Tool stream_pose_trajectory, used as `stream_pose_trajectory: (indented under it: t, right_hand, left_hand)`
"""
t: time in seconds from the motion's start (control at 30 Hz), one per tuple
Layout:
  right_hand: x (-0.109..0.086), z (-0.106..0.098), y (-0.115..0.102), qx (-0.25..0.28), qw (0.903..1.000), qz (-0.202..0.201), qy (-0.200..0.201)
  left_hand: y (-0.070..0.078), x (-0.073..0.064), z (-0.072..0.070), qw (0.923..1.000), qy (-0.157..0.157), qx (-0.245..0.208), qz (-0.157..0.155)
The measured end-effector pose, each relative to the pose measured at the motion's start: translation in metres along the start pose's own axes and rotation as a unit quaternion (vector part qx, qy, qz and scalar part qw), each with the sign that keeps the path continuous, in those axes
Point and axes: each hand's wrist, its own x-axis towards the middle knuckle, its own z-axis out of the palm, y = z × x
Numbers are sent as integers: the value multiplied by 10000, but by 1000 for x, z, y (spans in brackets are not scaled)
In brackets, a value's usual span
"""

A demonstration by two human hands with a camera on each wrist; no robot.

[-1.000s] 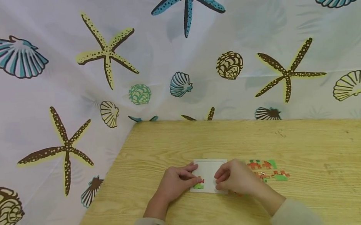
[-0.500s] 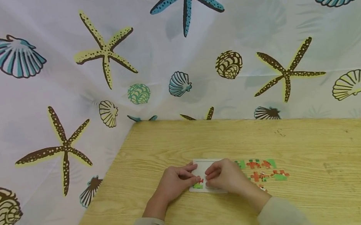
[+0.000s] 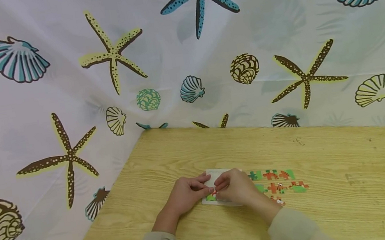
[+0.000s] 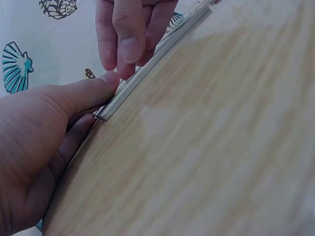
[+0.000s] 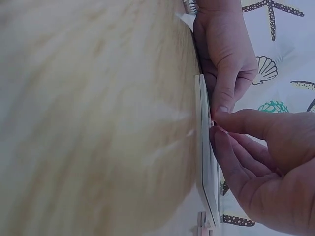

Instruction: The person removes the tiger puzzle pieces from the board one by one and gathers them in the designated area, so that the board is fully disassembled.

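A white puzzle tray [image 3: 214,173] lies flat on the wooden table, with a green and red jigsaw piece [image 3: 210,197] in its near left corner. My left hand [image 3: 187,195] holds the tray's left side, its thumb at the corner piece. Over the tray, my right hand [image 3: 238,188] pinches a small jigsaw piece [image 5: 214,124] between thumb and finger, right beside the left thumb; the fingers hide most of it. From low down, the left wrist view shows the tray's edge [image 4: 133,88] under both hands.
Several loose orange and green jigsaw pieces [image 3: 276,187] lie on the table [image 3: 354,178] just right of the tray, partly behind the right hand. A white cloth [image 3: 206,60] printed with shells and starfish hangs along the table's back and left edges.
My right hand has moved left across the tray to the corner piece, uncovering more loose pieces behind it. The left hand has stayed in place.
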Motion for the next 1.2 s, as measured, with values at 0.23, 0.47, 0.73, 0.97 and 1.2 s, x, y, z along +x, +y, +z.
stream_pose_trajectory:
  t: [0.23, 0.47, 0.73, 0.97, 1.2]
  right_hand:
    - [2, 2, -3, -88, 9999, 67, 109]
    - [4, 5, -4, -124, 9989, 416, 197]
    - [6, 5, -4, -48, 9982, 576, 128]
    - [6, 3, -9, 63, 9971, 747, 97]
    - [3, 4, -11, 507, 9939, 974, 114]
  left_hand:
    - [0, 1, -1, 10000, 13, 2, -7]
    - [0, 1, -1, 10000, 28, -5, -23]
    - [0, 1, 0, 9999, 76, 19, -105]
    - [1, 1, 0, 9999, 73, -32, -83]
    - [0, 1, 0, 9999, 89, 30, -58]
